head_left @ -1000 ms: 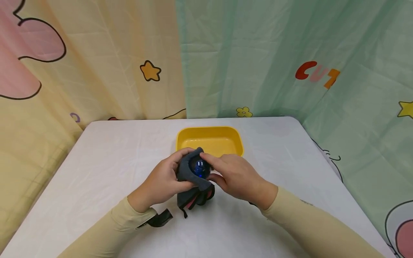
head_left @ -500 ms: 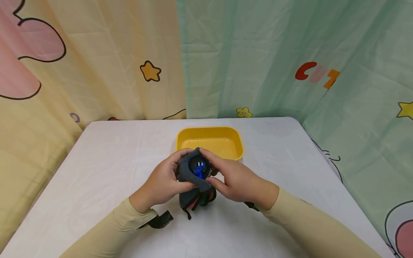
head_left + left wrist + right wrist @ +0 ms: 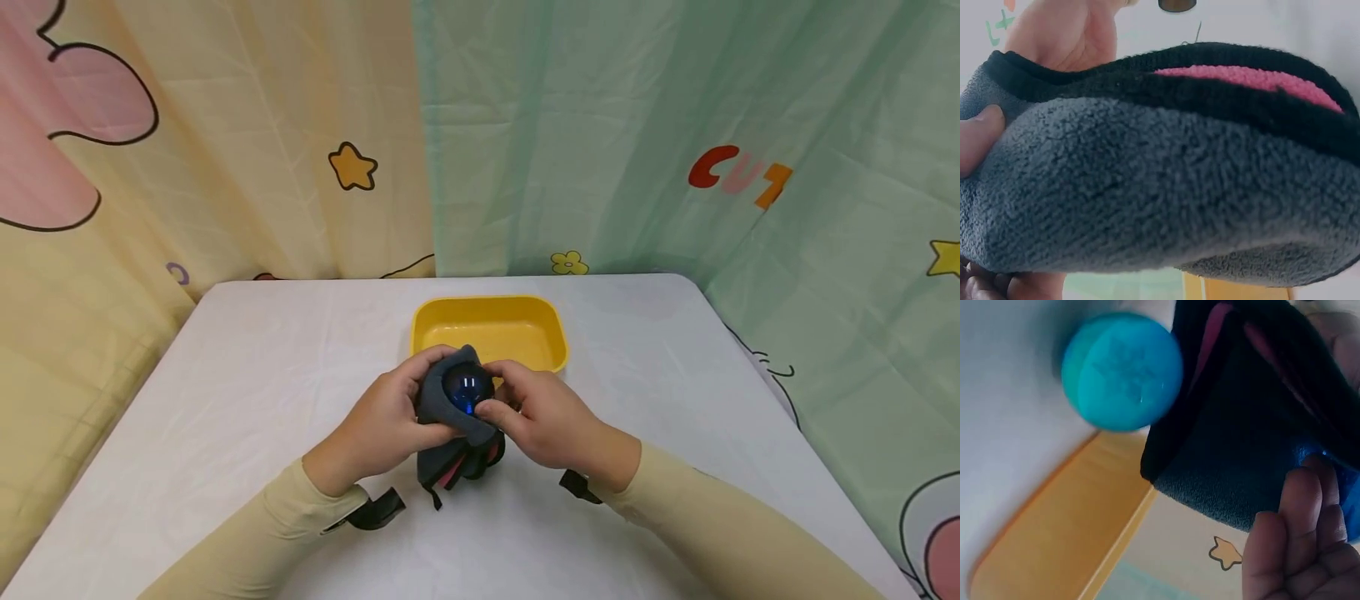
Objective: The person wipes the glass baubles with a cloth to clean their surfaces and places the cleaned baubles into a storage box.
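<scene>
In the head view a shiny blue glass ball (image 3: 468, 385) sits in a thick dark-grey cloth (image 3: 433, 402) with black edging and a pink reverse. My left hand (image 3: 378, 427) grips the cloth around the ball's left side, thumb in front. On the other side my right hand (image 3: 557, 419) pinches the ball's right edge between curled fingers and thumb. The cloth (image 3: 1147, 181) fills most of the left wrist view. In the right wrist view, fingertips (image 3: 1300, 494) touch the blue surface. A round teal-blue object (image 3: 1124, 372) with a faint flower-like pattern shows beside the cloth; its kind is unclear.
A shallow yellow tray (image 3: 547, 321) stands just beyond the hands. Under everything lies a white-covered table (image 3: 300, 333), with printed curtains (image 3: 570, 125) behind it. Black straps (image 3: 377, 509) hang at both wrists.
My right index finger and thumb have drawn back from the cloth's upper edge and curled closer at the ball's right side. The left hand keeps its grip, almost unmoved.
</scene>
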Demonstrator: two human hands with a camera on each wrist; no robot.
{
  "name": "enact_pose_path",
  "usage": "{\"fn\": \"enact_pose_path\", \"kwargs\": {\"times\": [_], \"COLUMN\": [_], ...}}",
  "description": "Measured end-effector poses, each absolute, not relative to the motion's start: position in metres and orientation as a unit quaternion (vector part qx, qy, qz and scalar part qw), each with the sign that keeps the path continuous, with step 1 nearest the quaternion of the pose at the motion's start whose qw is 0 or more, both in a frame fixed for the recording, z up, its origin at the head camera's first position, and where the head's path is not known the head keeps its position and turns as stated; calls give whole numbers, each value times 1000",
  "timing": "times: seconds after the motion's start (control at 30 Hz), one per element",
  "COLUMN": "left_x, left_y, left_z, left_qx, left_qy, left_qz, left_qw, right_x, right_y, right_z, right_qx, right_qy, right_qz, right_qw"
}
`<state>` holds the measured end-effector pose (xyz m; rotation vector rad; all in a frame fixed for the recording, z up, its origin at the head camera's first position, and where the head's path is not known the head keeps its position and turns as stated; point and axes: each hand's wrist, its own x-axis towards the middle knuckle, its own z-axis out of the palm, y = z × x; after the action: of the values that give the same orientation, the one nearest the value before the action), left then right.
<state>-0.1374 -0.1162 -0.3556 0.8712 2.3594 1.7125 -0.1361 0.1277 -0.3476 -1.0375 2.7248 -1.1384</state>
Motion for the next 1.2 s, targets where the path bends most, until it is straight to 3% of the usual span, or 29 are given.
{"fn": "enact_pose_path", "kwargs": {"times": [0.07,0.23,0.57,0.63,0.8,0.87,1.2], "left_x": [-138,-139,-138,-138,-138,-138,-137], "left_y": [-116,-117,-118,-117,-116,-116,-121], "left_z": [-356,-356,-358,-358,-359,-359,-358], "left_qx": [285,286,282,282,276,275,285], "left_qy": [777,780,762,760,772,775,763], "left_qz": [559,556,580,581,569,565,578], "left_qw": [48,34,62,66,65,64,45], "right_x": [-136,-136,-140,-138,-134,-133,-133], "right_y": [127,129,136,134,129,129,130], "right_z": [-348,-346,-345,-345,-347,-347,-341], "right_qx": [-315,-347,-429,-415,-327,-304,-371], "right_qy": [863,867,879,884,885,876,880], "right_qz": [-394,-356,-167,-185,-329,-370,-297], "right_qw": [26,15,-126,-109,30,59,16]}}
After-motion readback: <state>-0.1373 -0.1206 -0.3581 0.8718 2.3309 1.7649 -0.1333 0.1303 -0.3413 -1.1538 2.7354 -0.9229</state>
